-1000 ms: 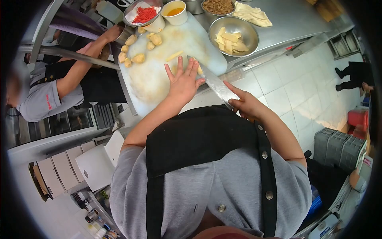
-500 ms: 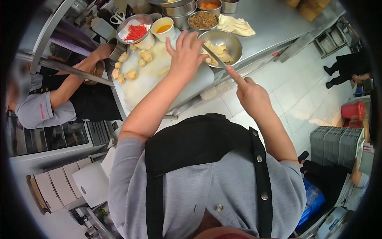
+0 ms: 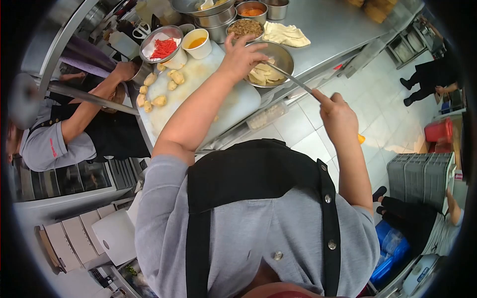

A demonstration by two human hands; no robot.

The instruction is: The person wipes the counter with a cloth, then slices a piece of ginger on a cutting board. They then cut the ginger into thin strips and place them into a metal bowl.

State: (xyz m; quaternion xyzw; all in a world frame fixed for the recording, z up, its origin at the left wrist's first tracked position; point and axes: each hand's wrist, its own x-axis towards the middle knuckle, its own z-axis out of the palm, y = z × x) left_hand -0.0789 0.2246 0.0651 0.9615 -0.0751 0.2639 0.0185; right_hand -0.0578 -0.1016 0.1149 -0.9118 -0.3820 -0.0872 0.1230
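Observation:
My right hand is wrapped round a knife, its index finger laid along the blade. A bit of yellow, apparently the handle's end, shows behind the hand. The blade reaches across a steel bowl that holds pale yellow slices. At the blade's far end, my left hand hovers over the bowl's left rim with fingers spread, fingertips right at the blade tip. Left of it, several peeled yellowish pieces lie on a white cutting board.
Behind the board stand a bowl of red shreds, a cup of orange liquid and a tin of brown crumbly filling. A folded cream cloth or dough sheet lies beside them. A co-worker's arm reaches in from the left.
My right hand has drawn the knife right and toward me, so more blade shows. My left hand has turned, its fingers now at the blade tip. The view has shifted slightly.

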